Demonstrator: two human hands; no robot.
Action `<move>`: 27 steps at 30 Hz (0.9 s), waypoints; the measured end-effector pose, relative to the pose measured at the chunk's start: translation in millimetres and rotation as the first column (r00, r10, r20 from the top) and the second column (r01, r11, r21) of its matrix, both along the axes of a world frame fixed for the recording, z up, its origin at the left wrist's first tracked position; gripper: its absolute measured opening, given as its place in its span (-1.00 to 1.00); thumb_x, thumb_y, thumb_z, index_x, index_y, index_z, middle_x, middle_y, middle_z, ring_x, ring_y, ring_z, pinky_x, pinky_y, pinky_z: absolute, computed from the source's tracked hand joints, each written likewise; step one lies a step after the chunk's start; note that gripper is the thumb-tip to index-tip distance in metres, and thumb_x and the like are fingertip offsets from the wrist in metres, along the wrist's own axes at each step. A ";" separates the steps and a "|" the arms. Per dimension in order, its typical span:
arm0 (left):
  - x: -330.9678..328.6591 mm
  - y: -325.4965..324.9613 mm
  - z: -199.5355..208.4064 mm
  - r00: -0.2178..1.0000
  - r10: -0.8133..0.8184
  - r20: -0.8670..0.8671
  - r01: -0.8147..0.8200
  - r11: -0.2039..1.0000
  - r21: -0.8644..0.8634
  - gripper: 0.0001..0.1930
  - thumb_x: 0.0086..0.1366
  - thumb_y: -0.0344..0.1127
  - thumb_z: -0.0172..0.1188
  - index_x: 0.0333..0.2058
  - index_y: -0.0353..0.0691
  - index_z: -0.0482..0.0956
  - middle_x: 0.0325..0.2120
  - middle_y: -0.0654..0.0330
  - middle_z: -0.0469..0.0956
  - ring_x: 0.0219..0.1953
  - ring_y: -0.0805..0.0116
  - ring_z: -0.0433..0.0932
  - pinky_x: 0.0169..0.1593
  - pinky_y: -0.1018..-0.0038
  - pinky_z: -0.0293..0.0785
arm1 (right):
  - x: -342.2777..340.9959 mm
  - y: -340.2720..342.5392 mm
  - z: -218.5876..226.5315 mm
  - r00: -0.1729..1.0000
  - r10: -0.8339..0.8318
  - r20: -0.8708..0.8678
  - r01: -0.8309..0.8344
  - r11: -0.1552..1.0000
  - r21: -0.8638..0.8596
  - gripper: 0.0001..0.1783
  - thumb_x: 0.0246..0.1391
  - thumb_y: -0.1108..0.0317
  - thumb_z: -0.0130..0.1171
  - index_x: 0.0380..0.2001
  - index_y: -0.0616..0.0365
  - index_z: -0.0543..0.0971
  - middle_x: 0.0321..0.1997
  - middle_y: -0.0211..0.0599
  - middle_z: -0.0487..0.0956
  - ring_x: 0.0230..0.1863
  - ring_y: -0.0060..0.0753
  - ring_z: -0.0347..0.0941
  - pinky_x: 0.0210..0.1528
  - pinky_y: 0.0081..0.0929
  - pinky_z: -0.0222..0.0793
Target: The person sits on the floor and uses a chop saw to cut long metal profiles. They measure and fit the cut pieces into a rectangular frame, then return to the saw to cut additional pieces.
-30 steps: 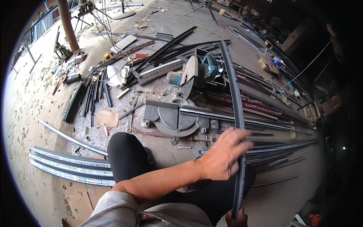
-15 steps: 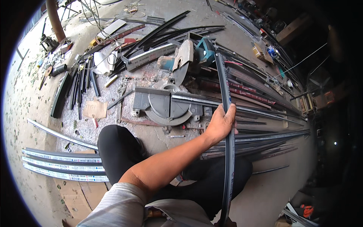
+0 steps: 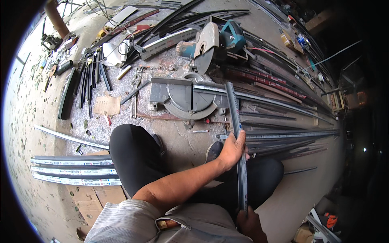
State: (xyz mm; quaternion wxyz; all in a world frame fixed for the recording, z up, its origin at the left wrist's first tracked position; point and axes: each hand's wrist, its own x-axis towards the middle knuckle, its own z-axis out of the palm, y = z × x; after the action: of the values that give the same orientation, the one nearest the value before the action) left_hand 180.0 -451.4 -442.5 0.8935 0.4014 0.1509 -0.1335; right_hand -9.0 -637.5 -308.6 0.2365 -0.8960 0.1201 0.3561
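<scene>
A long dark grey metal profile (image 3: 242,178) with a printed strip stands across the right of the head view, slanting from my body toward the saw. My left hand (image 3: 233,151) is wrapped round its middle. At the near end, my right hand (image 3: 250,225) closes on it, partly in shadow. The profile's far tip overlaps another light grey profile (image 3: 275,103) that runs along the fence of a mitre saw (image 3: 190,95). The saw's teal-handled head (image 3: 233,34) is raised, with its blade showing below the guard.
Profiles with printed film (image 3: 75,171) lie left of my knee, over cardboard (image 3: 99,198). Many dark bars (image 3: 283,135) spread to the right of the saw. Short offcuts (image 3: 87,81), a cardboard scrap (image 3: 107,105) and loose cables litter the floor to the left.
Both hands have drawn the profile back toward my body, so its far end has come down from the saw's handle to the fence. More of my right hand shows. The view has shifted slightly.
</scene>
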 end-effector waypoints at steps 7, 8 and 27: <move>2.4 3.6 -40.1 0.979 0.105 -0.172 -0.132 0.979 -0.157 -0.32 0.55 0.45 -0.05 -0.14 -0.19 0.38 -0.49 0.18 0.46 -0.57 0.34 0.54 -0.48 0.37 0.59 | 25.6 -1.6 -20.2 0.995 0.072 -0.062 -0.071 0.997 0.005 -0.55 0.46 -0.04 0.12 -0.15 0.21 0.55 -0.47 -0.08 0.65 -0.38 -0.18 0.69 -0.29 -0.15 0.54; 3.5 4.6 -41.4 0.975 0.125 -0.185 -0.158 0.972 -0.172 -0.32 0.56 0.45 -0.08 -0.15 -0.20 0.38 -0.51 0.19 0.45 -0.58 0.36 0.53 -0.50 0.39 0.57 | 27.7 -0.7 -23.3 0.995 0.079 -0.064 -0.079 0.997 0.003 -0.54 0.46 -0.05 0.12 -0.15 0.21 0.53 -0.47 -0.08 0.65 -0.38 -0.18 0.69 -0.29 -0.14 0.53; 23.1 18.3 -66.2 0.899 0.121 -0.420 -0.231 0.948 -0.221 -0.34 0.53 0.49 -0.07 -0.39 -0.04 0.28 -0.65 0.32 0.26 -0.69 0.43 0.28 -0.62 0.41 0.31 | 124.9 35.6 -5.2 0.892 0.444 -0.083 -0.451 0.884 -0.120 -0.53 0.46 -0.05 0.14 -0.33 0.14 0.65 -0.51 0.10 0.66 -0.37 0.32 0.68 -0.26 0.11 0.59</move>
State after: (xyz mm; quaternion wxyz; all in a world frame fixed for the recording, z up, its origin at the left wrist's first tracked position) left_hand 203.0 -433.1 -508.8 0.8974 0.2267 0.3475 -0.1499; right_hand 115.9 -601.8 -313.8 0.0829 -0.9037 -0.0596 0.4158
